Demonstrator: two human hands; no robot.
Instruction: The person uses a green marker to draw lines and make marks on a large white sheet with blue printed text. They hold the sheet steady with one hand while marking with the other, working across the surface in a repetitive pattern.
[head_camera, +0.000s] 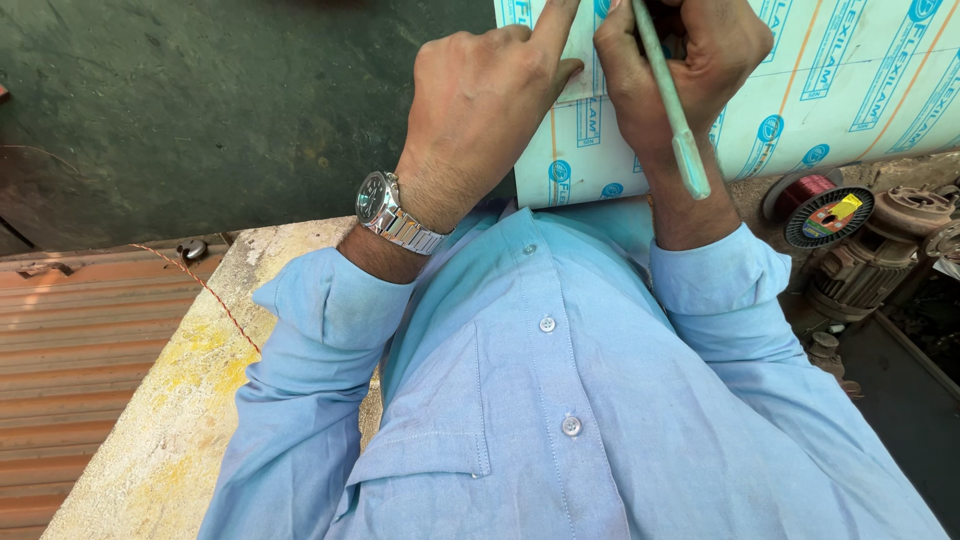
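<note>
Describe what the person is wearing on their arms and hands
Both arms are in long light blue shirt sleeves, pushed back a little so the cuffs bunch just above the wrists. The left hand is bare, with a silver metal wristwatch with a dark round dial and link bracelet on its wrist. The right hand is bare too, with no watch or ring visible. No gloves on either hand.
</note>
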